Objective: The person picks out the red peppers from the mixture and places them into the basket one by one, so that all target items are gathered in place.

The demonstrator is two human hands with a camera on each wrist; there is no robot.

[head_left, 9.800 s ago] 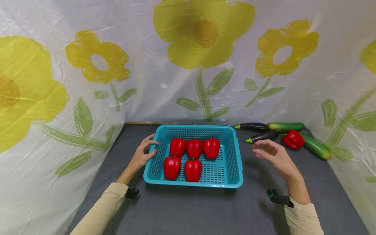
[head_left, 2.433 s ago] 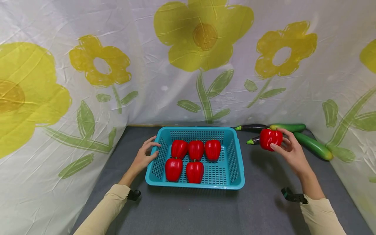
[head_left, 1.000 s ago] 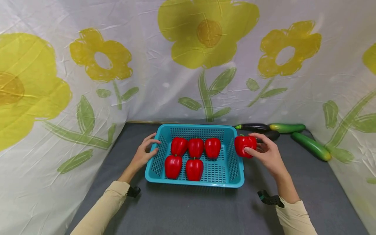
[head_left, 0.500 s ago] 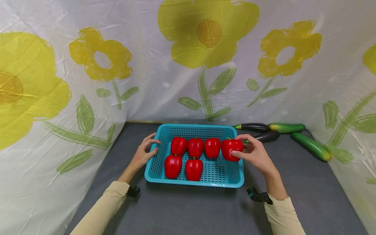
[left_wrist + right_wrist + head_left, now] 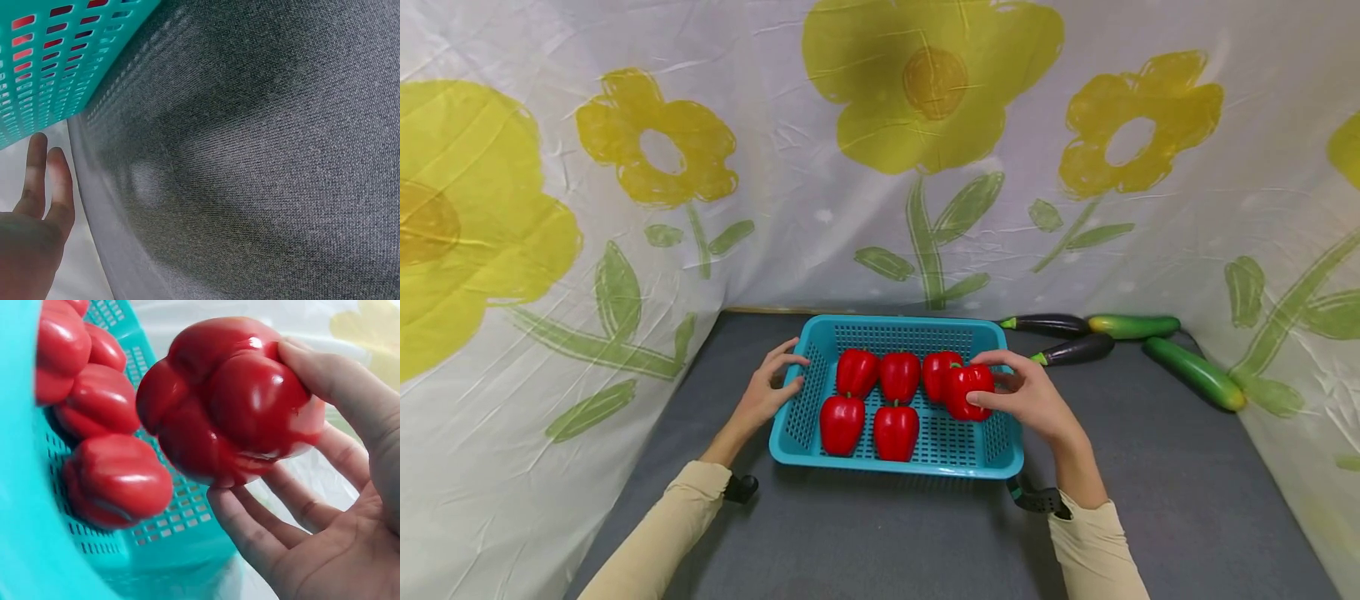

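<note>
In the head view my right hand (image 5: pixel 1026 396) holds a red bell pepper (image 5: pixel 967 392) over the right part of the blue plastic basket (image 5: pixel 895 469). Thumb and fingers grip its sides, its green stem pointing up. The right wrist view shows the lobed underside of this pepper (image 5: pixel 231 403), raised above the basket floor. Several other red bell peppers (image 5: pixel 895 433) sit in the basket in two rows; the held one partly covers the rightmost of the back row. My left hand (image 5: pixel 767 390) rests at the basket's left rim, fingers loosely bent. The left wrist view shows two fairly straight fingers (image 5: pixel 60 181) near its perforated wall.
Behind and right of the basket lie two eggplants (image 5: pixel 1078 350) and two green, cucumber-like vegetables (image 5: pixel 1197 375). The table has a dark grey cloth (image 5: pixel 880 542). A white curtain with yellow flowers (image 5: pixel 820 250) hangs close behind the basket and along both sides.
My right hand has taken the bell pepper from beside the eggplants and carried it left over the basket's rim, above the inside. My left hand has stayed at the left rim.
</note>
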